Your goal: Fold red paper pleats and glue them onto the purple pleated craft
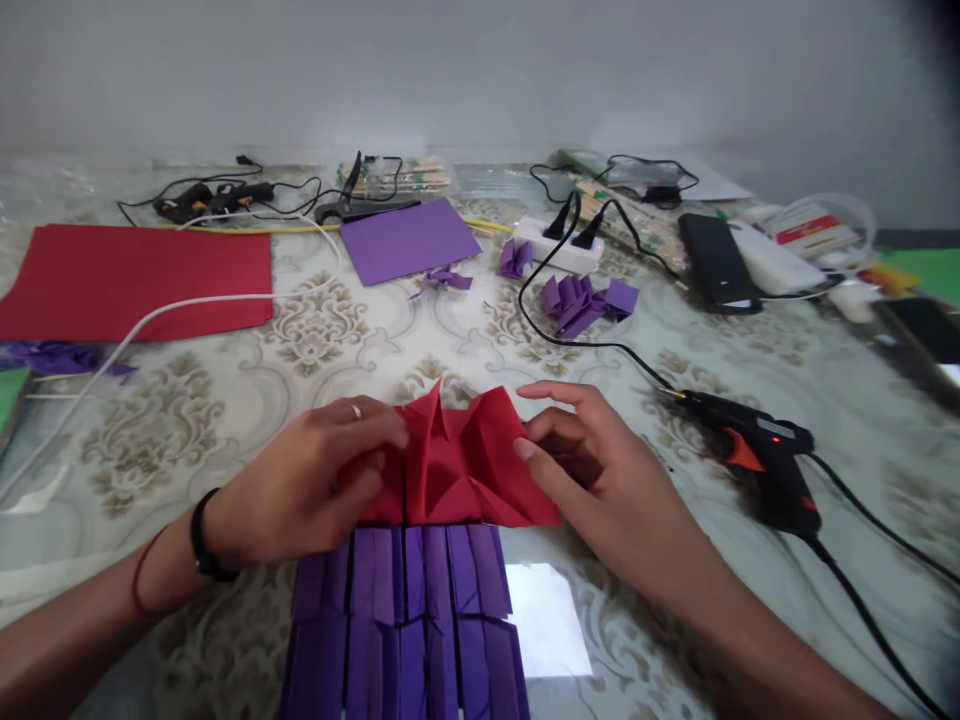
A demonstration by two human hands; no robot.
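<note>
A folded red paper piece [457, 460] lies on the table just beyond a row of folded purple paper strips [409, 620]. My left hand [300, 490] presses on its left side with fingers curled and pinching a raised fold. My right hand [585, 470] touches the paper's right edge, thumb and fingers bent against it, index finger stretched out above.
A black and orange glue gun [757, 455] lies to the right, its cord trailing. A red sheet [135, 280] is at far left, a purple sheet [409, 240] at the back. Folded purple pieces [585, 300], a power strip [559, 245], phones and cables crowd the back.
</note>
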